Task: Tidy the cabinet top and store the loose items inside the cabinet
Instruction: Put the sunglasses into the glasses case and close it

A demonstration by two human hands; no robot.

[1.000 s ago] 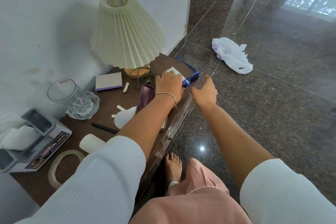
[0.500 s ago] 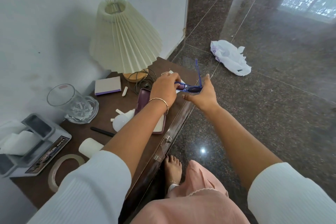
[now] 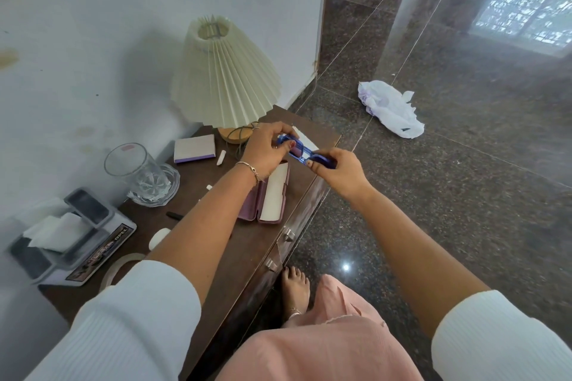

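Two hands hold one pair of blue glasses [image 3: 305, 153] above the far end of the dark wooden cabinet top [image 3: 247, 244]. The left hand [image 3: 267, 148] pinches the frame's left end, thumb over it and fingers curled behind; the right hand [image 3: 339, 172] closes on the other end, thumb tip pressed to the blue plastic. One open purple glasses case [image 3: 267, 198] lies just below the hands, near the front edge. Also on the top stand one pleated lamp [image 3: 224, 77], one clear glass jar [image 3: 137, 172], one small notepad [image 3: 194, 148] and one tissue organiser [image 3: 66, 235]. One crumpled plastic bag [image 3: 391, 108] lies well apart on the granite floor.
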